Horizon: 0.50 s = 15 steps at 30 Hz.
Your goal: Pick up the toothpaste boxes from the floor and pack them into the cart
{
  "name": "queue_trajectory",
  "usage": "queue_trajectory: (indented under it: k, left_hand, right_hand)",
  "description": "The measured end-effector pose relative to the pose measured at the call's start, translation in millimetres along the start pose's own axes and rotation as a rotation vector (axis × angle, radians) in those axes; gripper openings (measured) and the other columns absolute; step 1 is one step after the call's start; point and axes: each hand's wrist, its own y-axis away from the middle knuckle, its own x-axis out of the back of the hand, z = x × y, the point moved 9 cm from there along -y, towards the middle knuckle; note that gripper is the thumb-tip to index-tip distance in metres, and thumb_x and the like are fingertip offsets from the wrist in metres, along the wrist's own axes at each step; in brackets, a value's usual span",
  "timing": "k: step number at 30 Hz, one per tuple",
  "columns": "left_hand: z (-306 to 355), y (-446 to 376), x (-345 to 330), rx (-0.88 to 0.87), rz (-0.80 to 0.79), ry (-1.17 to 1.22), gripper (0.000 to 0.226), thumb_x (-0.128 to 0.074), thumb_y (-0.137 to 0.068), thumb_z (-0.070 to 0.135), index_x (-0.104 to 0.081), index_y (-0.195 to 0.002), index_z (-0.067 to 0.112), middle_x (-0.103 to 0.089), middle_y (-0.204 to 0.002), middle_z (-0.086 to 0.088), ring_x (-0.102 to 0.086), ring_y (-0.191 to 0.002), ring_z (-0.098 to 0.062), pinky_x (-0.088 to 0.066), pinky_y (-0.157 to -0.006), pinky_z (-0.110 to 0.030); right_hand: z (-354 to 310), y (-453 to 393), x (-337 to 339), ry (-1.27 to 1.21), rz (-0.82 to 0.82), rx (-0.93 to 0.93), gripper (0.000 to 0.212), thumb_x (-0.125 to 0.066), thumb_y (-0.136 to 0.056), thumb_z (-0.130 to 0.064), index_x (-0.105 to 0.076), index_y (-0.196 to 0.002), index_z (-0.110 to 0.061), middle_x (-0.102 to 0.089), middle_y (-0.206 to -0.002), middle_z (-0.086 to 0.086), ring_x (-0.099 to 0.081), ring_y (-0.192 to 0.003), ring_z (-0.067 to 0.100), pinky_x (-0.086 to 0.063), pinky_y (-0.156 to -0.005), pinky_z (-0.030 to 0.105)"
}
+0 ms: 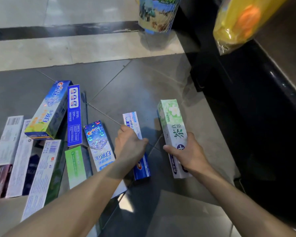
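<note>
On the floor at left, about nine toothpaste boxes lie jumbled (the count is rough where they overlap), a Crest box propped highest. The left hand curls its fingers round a blue-and-white box. The right hand grips a green tea box, both boxes low over the tiles.

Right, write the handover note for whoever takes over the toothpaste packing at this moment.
Left hand grips a blue and white box. Right hand grips the green tea box. Both sit low over the floor. About nine more boxes lie in a pile to the left. The cart is not in view, so packed count is unknown. Left: carry these two over, then clear the pile.
</note>
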Motion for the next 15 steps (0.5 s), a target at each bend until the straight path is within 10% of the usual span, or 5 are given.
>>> queue_trajectory:
  k: [6,11,15]
  left_hand:
    - [-6,-7,6,0.083,-0.092,0.348,0.027,-0.074,-0.074,0.034,-0.068,-0.089,0.012,-0.073,-0.088,-0.004,-0.068,-0.085,-0.027,-0.053,-0.074,-0.033]
    - [34,22,48,0.094,-0.218,0.992,0.01,-0.059,-0.095,0.007,-0.057,-0.104,0.009,-0.062,-0.072,-0.001,-0.059,-0.05,-0.007,-0.046,-0.044,-0.019]
    - [68,56,105,0.104,-0.295,1.12,0.003,-0.053,-0.098,0.022,-0.054,-0.096,0.02,-0.062,-0.071,0.001,-0.06,-0.059,-0.013,-0.048,-0.057,-0.027]
  right_hand:
    - [-8,1,5,-0.13,0.006,0.005,0.063,-0.087,-0.076,-0.033,-0.045,-0.122,-0.022,-0.063,-0.109,-0.005,-0.057,-0.085,-0.002,-0.044,-0.063,0.016]
    - [-56,22,26,-0.264,0.007,0.034,0.062,-0.087,-0.077,-0.029,-0.044,-0.121,-0.02,-0.062,-0.103,-0.01,-0.061,-0.088,0.004,-0.049,-0.068,0.022]
    - [-118,61,61,-0.43,-0.027,0.063,0.063,-0.086,-0.077,-0.027,-0.046,-0.125,-0.022,-0.066,-0.113,-0.006,-0.068,-0.098,0.011,-0.056,-0.083,0.033]
